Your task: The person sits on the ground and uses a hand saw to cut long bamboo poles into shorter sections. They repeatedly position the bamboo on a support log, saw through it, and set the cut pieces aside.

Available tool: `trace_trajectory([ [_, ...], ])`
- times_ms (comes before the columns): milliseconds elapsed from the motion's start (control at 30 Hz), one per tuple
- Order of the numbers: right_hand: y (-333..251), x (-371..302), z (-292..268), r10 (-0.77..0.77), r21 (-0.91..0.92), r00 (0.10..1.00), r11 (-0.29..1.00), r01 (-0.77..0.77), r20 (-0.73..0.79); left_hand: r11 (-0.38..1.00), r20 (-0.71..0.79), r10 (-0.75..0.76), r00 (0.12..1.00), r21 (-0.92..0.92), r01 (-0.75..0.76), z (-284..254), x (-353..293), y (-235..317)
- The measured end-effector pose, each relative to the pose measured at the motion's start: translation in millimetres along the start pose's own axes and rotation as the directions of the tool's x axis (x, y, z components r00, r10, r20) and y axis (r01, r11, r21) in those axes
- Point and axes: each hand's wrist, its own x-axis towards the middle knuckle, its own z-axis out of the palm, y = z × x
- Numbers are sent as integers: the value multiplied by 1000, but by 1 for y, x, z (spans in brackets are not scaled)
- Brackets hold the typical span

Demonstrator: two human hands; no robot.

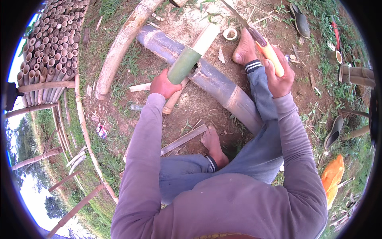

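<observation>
My left hand [162, 84] is wrapped round the near end of a short bamboo piece [184, 64]. Its near half is green, while the far half is cut down to pale wood. The piece slants across a thick, dark bamboo pole [223, 87] on the ground, which has a hole beside the piece. In my right hand [281, 78] is a machete [272, 59], gripped by its yellow-orange handle. The long dark blade points up and to the left, apart from the bamboo; its tip runs out of view at the top edge.
A curved bamboo pole [119, 51] lies at the left. Many cut bamboo tubes [51, 46] are stacked behind a bamboo rail [47, 85]. Bamboo strips [185, 139] lie near my bare feet. A bamboo ring [230, 34], two shoes [300, 22] and an orange bag [332, 175] are on the ground.
</observation>
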Motion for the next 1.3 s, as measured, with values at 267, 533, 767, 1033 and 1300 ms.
trace_trajectory([
  [267, 154, -26, -61, 303, -728, 909, 685, 0, 286, 1000, 41, -12, 999, -11, 13, -4, 3, 11],
  [533, 111, 40, 114, 90, -638, 797, 655, 404, 597, 998, 39, 5, 999, -68, -3, -4, 2, 8],
  [767, 110, 69, 160, 443, -737, 659, 624, 260, 608, 994, -28, 69, 997, -79, -72, 5, 3, 5],
  [1033, -24, -30, -15, 432, -257, 612, 899, -355, 662, 992, -36, 87, 996, -90, -90, 15, 12, -23],
  [1300, -97, -142, -616, 392, 362, 126, 909, -207, -911, 977, -131, 213, 968, 14, -212, -7, -45, 20],
])
